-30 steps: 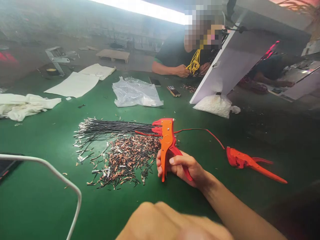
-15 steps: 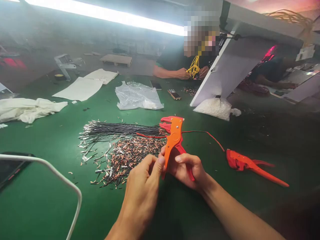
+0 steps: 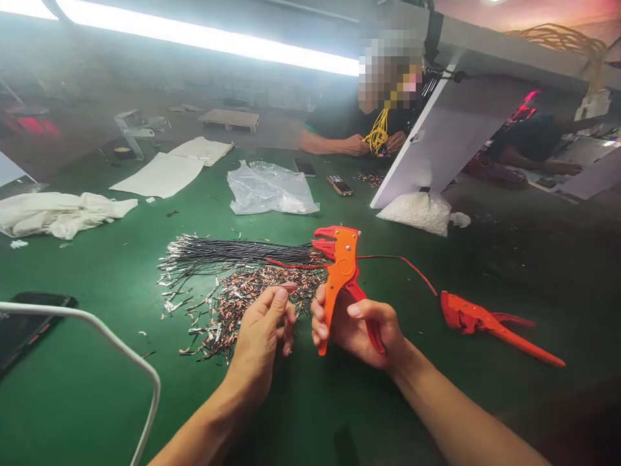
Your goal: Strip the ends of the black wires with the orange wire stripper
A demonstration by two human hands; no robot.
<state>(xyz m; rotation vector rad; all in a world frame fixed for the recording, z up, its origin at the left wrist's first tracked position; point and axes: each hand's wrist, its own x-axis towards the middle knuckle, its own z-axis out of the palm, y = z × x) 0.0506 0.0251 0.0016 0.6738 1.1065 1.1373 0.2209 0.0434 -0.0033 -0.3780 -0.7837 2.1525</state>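
Note:
My right hand (image 3: 373, 323) is wrapped round the handles of an orange and red wire stripper (image 3: 345, 259), held upright with its jaws pointing left. To the left of the tool, my left hand (image 3: 262, 330) has its fingers loosely apart and nothing visible in them. Beyond both hands lies a bundle of black wires (image 3: 247, 249) with silvery ends at the left. In front of the bundle is a heap of short cut wire pieces (image 3: 257, 291) with coppery ends. A thin red strip (image 3: 420, 275) runs behind the stripper towards the right.
A second wire stripper (image 3: 485, 317) lies at the right. A white cable (image 3: 121, 346) arches over a dark device (image 3: 43, 317) on the left. Farther back are a clear plastic bag (image 3: 272, 188), a phone (image 3: 339, 185), white cloth (image 3: 68, 213) and a co-worker's hands (image 3: 361, 145) with yellow wires.
My left hand has let go of the stripper's orange handle and moved left, its fingers spreading. My right hand still grips the tool. The view has shifted slightly.

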